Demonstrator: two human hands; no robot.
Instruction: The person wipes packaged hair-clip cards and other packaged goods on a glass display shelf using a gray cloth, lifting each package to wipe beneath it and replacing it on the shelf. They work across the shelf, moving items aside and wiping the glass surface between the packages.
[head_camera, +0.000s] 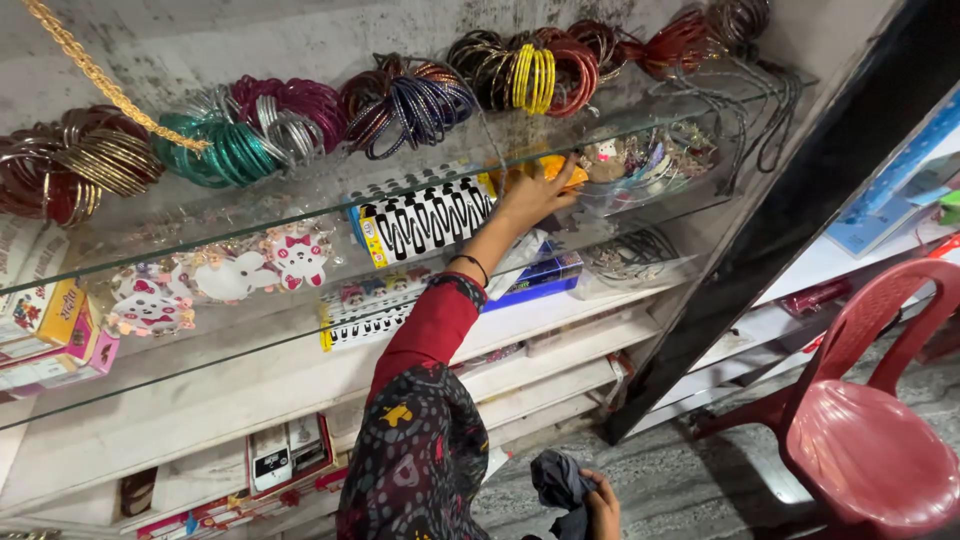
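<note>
Bangles (410, 100) in purple, teal, pink, yellow and dark red lie in bundles along the top of a glass shelf (300, 215), at the far side of the scene against a stained wall. The left hand (535, 190) reaches up to that shelf, its fingers closed round a small orange packet (562, 170) that sits at the shelf's front edge, just left of a clear plastic bag of trinkets (650, 160). A dark band rings the wrist, and the red sleeve (430, 325) runs down to a dark patterned garment near the bottom edge.

Just left of the reaching hand lies a card of black hair clips (425, 218); further left, under the glass, are white cat-shaped hair accessories (295, 255) and some small boxes. A blue box (540, 280) rests on the white shelf below the hand.

The right hand (600, 505) hangs low at the near edge, its fingers gripping a dark grey cloth (560, 485). To the right, well apart from both hands, a red plastic chair (865, 440) stands on the grey floor beside a black post.
</note>
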